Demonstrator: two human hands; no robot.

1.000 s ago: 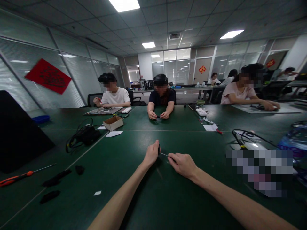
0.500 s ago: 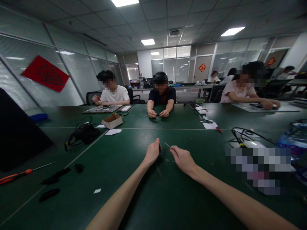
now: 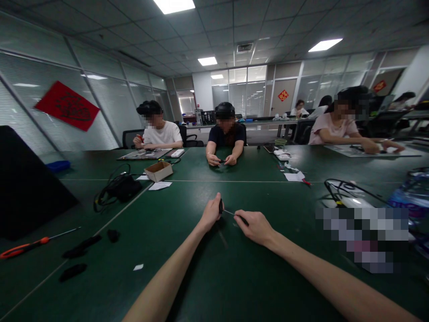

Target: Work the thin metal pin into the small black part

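My left hand (image 3: 212, 213) pinches a small black object (image 3: 220, 206) above the dark green table (image 3: 187, 268), and most of the object is hidden by my fingers. My right hand (image 3: 255, 228) grips a thin metal tool (image 3: 229, 212) with a dark handle end. The tool's tip points left and reaches the black object. It is too small to tell whether they touch. Both hands are close together near the table's middle.
An orange-handled screwdriver (image 3: 25, 247) and black foam pieces (image 3: 81, 246) lie to the left, near a black cable bundle (image 3: 122, 188) and an open cardboard box (image 3: 158, 171). Cables and a plastic bottle (image 3: 405, 201) are on the right. Co-workers sit across the table.
My right hand has moved left, and the metal tool has swung from pointing up-left to reach the black object in my left hand.
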